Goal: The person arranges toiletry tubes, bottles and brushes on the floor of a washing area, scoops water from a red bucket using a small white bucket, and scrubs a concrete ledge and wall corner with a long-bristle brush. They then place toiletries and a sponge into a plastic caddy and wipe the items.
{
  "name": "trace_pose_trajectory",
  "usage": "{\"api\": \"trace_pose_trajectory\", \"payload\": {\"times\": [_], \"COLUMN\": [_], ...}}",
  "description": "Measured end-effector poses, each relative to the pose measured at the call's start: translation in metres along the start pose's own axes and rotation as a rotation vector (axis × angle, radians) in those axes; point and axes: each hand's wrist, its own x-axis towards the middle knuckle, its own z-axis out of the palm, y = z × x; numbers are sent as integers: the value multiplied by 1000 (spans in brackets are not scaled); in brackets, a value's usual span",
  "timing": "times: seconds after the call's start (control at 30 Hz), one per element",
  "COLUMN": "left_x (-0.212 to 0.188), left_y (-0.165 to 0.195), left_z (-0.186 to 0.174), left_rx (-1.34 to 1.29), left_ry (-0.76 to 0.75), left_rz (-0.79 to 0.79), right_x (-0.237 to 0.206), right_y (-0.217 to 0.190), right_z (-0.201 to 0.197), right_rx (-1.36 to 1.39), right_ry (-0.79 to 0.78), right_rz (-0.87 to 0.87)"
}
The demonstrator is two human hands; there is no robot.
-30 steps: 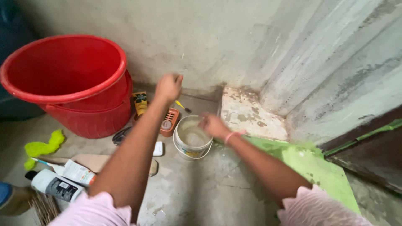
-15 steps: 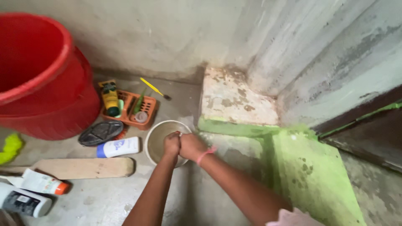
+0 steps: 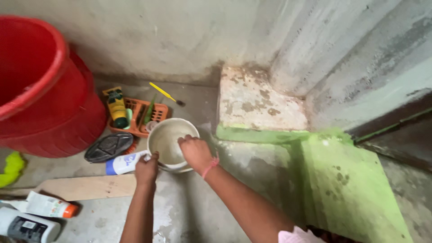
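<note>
Bucket (image 3: 172,143), small, white and round, sits on the wet concrete floor (image 3: 189,211) between both hands. Left hand (image 3: 146,168) is curled over its near rim; right hand (image 3: 195,152) closes on the rim's right side, fingers dipping inside. It looks like stiff plastic, light, likely slick when wet, best taken by the rim. Just left of the left hand lie a white bottle (image 3: 122,163) and a black brush (image 3: 108,146). Beyond the hands sits an orange basket (image 3: 140,114). Farther left stands a red tub (image 3: 42,96). Right of the hands a stone step (image 3: 258,103) leaves little room.
</note>
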Motion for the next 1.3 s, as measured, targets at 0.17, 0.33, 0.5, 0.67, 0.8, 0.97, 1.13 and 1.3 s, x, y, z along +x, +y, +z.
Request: {"api": "trace_pose_trajectory", "payload": {"times": [0.17, 0.33, 0.5, 0.67, 0.8, 0.97, 1.13, 1.3], "left_x": [28, 29, 24, 12, 1, 2, 18, 28], "left_y": [-13, 12, 81, 159, 196, 189, 122, 58], "left_z": [-13, -6, 16, 59, 85, 101, 94, 68], "left_rx": [-262, -279, 21, 311, 358, 266, -65, -371], "left_ry": [-361, -492, -442, -317, -317, -285, -219, -355], "left_rz": [-349, -279, 134, 147, 180, 158, 55, -170], "right_x": [-1, 21, 24, 44, 51, 50, 50, 48], "right_y": [25, 45, 64, 89, 110, 130, 127, 94], "right_z": [2, 18, 6, -32, -54, -57, -43, -32], "right_rx": [358, 1128, 1279, 1865, 1787, 1647, 1310, 931], "right_ry": [482, 457, 604, 781, 764, 894, 815, 670], "right_rz": [64, 751, 856, 1086, 1084, 913, 785, 411]}}
